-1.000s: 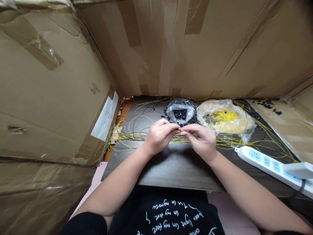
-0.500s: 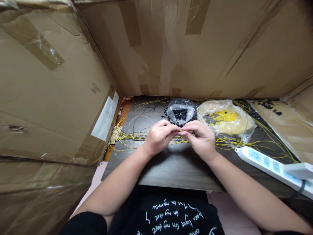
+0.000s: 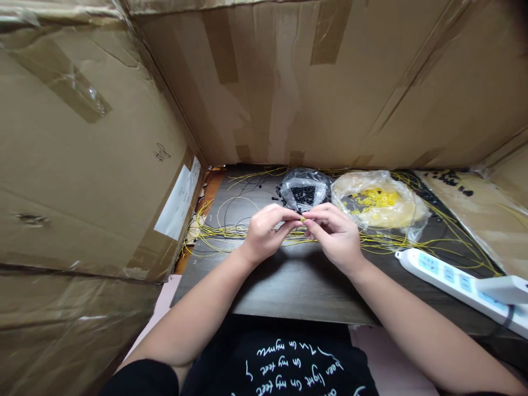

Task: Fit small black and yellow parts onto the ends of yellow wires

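Fingertips of both hands meet over the middle of the dark table [image 3: 264, 286]. My left hand [image 3: 270, 231] is closed in a pinch, and what its tips hold is too small to name. Between thumb and forefinger, my right hand [image 3: 338, 234] pinches a small yellow piece [image 3: 303, 219]. Under and beside the hands runs a bundle of thin yellow and black wires [image 3: 223, 231]. Just behind the fingertips sits a clear bag of small black parts [image 3: 304, 193]. Right of it lies an open clear bag [image 3: 406, 212] with small yellow parts [image 3: 377, 198].
A white power strip [image 3: 445, 275] with a plug in it lies at the right. Cardboard walls [image 3: 264, 99] stand behind and at the left. Loose black bits [image 3: 449, 179] are scattered on a cardboard piece [image 3: 482, 220] at the back right.
Both hands have shifted very slightly, the right one a little to the left. The yellow piece between the fingertips shows a bit more.
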Demonstrator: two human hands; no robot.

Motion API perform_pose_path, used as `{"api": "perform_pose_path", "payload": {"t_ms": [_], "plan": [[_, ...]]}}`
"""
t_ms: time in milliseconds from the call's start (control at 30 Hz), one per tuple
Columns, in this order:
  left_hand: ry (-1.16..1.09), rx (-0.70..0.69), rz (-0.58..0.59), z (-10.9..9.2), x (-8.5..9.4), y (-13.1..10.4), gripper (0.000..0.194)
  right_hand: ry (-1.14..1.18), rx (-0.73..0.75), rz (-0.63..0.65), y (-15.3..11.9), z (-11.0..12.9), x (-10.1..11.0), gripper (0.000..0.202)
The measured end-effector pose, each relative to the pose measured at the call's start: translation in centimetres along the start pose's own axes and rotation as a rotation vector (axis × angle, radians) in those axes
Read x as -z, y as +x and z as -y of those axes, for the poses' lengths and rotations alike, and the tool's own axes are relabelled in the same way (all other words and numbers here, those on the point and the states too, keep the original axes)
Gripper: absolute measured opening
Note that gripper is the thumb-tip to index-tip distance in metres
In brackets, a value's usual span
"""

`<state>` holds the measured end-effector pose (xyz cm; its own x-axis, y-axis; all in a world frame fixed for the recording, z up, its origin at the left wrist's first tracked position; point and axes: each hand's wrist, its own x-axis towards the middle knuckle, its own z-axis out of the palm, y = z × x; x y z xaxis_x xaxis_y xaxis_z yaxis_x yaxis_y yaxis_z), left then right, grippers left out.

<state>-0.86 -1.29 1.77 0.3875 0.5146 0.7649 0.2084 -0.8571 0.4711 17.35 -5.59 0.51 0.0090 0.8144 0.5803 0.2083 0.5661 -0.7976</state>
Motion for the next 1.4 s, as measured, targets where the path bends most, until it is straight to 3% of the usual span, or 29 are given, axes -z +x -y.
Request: {"api": "perform_pose_path", "payload": {"t_ms": [200,667,767,967,1100,1200,1300,1400], "plan": [[-0.149,0.222,-0.047,-0.6,-0.2,-0.1,0.017,0.071,-0.007,-0.016,0.2,0.2,-0.2,0.01],[-0.264,0.395,-0.063,-0.7,-0.9,-0.2,0.016,-0.049,0.073,-0.104,0.0,0.6,-0.3,0.01],[-0.214,0.356,-0.069,-1.0,-0.8,-0.1,0.014,-0.048,0.058,-0.099,0.0,0.6,-0.3,0.009],[-0.107,0.056,-0.099,-1.0,-0.3,-0.1,0.005,0.001,-0.002,-0.072,0.0,0.7,-0.5,0.004],[-0.081,-0.033,-0.1,-1.0,-0.1,0.0,0.007,0.011,-0.004,-0.033,0.0,0.9,-0.4,0.005],[-0.11,0.011,-0.107,-1.3,-0.1,0.1,0.007,-0.098,0.114,-0.053,0.2,1.1,-0.1,0.007],[-0.165,0.133,-0.082,-1.5,-0.2,0.2,0.005,-0.236,0.277,-0.077,0.4,1.3,0.4,0.014],[-0.235,0.276,-0.017,-1.3,-0.3,0.1,0.01,-0.303,0.344,-0.084,0.5,1.3,0.7,0.019]]}}
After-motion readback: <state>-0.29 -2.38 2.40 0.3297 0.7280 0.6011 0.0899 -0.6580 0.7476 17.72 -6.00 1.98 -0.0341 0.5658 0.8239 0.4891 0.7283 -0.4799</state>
